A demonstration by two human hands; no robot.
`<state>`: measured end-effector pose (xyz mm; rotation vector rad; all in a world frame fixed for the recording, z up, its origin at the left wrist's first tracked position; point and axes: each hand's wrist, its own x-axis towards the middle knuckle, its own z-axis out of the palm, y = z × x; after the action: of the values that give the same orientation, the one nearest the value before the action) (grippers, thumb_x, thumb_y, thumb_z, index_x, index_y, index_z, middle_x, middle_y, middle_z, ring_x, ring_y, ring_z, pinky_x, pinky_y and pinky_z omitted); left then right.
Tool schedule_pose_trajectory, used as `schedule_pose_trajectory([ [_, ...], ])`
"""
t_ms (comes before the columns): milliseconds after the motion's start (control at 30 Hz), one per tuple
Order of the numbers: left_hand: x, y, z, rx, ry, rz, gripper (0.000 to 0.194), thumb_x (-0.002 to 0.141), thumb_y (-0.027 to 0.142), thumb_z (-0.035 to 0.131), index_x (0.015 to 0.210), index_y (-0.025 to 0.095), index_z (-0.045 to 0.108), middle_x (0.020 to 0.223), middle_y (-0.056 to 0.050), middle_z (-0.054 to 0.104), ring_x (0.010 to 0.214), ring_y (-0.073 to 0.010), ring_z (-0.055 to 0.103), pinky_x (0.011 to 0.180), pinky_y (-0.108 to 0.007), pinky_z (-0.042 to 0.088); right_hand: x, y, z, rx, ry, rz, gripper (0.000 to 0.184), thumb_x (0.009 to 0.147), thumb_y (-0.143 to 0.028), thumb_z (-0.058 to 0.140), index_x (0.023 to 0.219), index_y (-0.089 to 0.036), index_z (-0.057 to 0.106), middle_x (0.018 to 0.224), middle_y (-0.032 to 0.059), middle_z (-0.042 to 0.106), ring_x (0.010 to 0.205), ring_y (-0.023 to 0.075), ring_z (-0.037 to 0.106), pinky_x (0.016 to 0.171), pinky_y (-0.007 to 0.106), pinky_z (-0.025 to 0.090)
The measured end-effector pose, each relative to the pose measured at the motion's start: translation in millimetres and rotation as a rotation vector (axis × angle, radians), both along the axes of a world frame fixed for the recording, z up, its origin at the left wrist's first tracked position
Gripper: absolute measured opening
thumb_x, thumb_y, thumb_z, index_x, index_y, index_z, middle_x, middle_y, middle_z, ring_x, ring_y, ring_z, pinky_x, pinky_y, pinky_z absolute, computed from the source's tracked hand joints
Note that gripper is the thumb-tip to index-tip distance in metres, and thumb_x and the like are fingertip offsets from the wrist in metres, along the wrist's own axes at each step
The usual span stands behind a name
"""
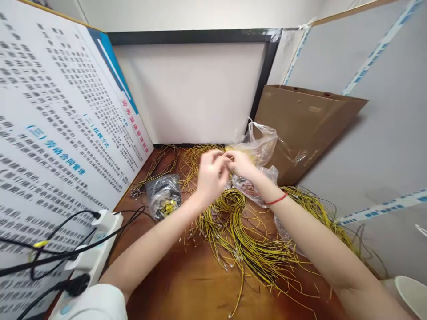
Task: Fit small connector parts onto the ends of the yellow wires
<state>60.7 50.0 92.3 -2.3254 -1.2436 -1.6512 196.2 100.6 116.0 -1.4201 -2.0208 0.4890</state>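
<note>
Both hands meet above the far middle of a brown wooden table (187, 284). My left hand (211, 174) is curled, its fingertips pinched together against those of my right hand (240, 163), which wears a red string at the wrist. The fingers close on something small that I cannot make out, possibly a thin yellow wire. Below and around the hands lies a large loose heap of yellow wires (243, 235). More yellow wires (196, 160) lie coiled behind the hands.
A clear plastic bag (262, 142) sits behind my right hand, and a dark bag of small yellow parts (164, 195) lies to the left. A white power strip (95, 253) with black cables is at the left edge. Printed boards and a brown cardboard panel (307, 124) wall the table in.
</note>
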Motion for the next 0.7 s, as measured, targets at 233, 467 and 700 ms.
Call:
schedule_pose_trajectory([
  [233,21.0,-104.3,-57.1,0.402,0.354,-0.556,0.02,0.083,0.013,0.048,0.066,0.018,0.057,0.076,-0.002,0.063,0.071,-0.0133,0.049,0.064,-0.028,0.038,-61.0,-69.9,-58.2,0.043,-0.098,0.417,0.013,0.084,-0.009,0.055,0.083,-0.015,0.067,0.084,0.0057,0.066,0.078,0.0146,0.06,0.076,0.028,0.047],
  [467,21.3,-108.1,-95.9,0.224,0.423,-0.659,0.018,0.082,0.017,0.049,0.066,0.018,0.056,0.073,-0.001,0.063,0.066,-0.0125,0.046,0.061,-0.028,0.034,-57.8,-79.2,-85.3,0.152,-0.107,0.502,0.013,0.088,-0.011,0.052,0.087,-0.016,0.063,0.086,0.0047,0.062,0.081,0.0151,0.059,0.076,0.028,0.047],
  [700,17.1,-102.6,-94.4,-0.095,0.41,-0.637,0.011,0.083,0.016,0.049,0.079,0.018,0.059,0.08,-0.003,0.064,0.074,-0.0137,0.05,0.065,-0.029,0.035,-31.3,-37.2,-73.1,0.19,0.006,0.258,0.012,0.085,-0.01,0.054,0.084,-0.017,0.063,0.082,0.0038,0.065,0.077,0.0144,0.06,0.074,0.028,0.047],
])
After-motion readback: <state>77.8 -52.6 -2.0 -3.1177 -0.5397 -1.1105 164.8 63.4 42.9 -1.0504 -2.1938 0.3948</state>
